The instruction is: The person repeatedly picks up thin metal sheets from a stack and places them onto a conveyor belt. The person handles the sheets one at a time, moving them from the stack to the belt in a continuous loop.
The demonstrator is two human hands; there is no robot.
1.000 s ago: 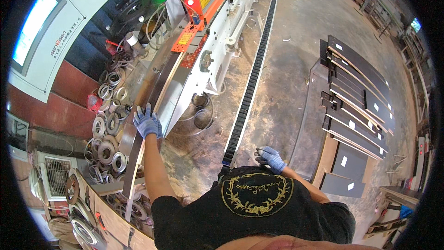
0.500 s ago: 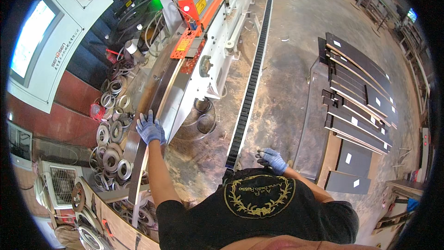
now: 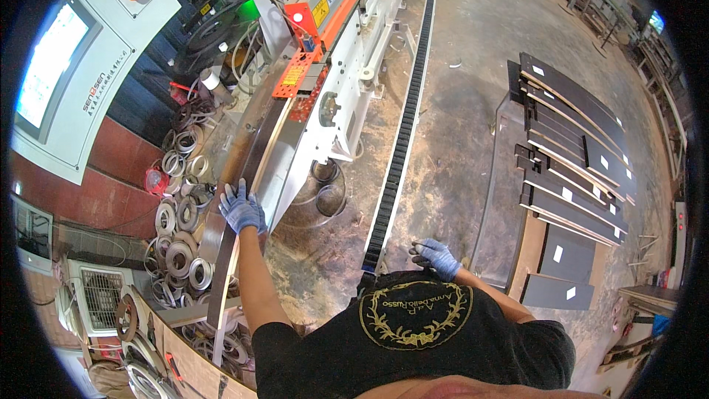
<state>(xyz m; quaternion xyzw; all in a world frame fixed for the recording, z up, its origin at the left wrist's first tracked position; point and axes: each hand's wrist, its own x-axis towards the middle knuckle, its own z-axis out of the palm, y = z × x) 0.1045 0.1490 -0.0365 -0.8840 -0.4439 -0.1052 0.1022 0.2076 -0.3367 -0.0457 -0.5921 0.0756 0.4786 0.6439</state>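
Note:
My left hand [image 3: 242, 208], in a blue-grey glove, lies with spread fingers on a long, narrow dark board [image 3: 256, 149] with a pale edge. The board rests along the infeed table of a white and orange edge-banding machine [image 3: 325, 52]. Its far end reaches the orange perforated guard [image 3: 293, 74], and its near end runs down past my left forearm. Off to the right, near my waist, my right hand [image 3: 437, 257] is also gloved. Its fingers are loosely bent and apart, with dark fingertips, and I see nothing held in them.
Many rolls of edging [image 3: 179, 257] lie heaped left of the machine. A control cabinet [image 3: 111, 37] with a lit screen stands at far left. A black roller track [image 3: 399, 148] runs along the floor. Dark panels [image 3: 569, 140] with white labels are stacked on the right.

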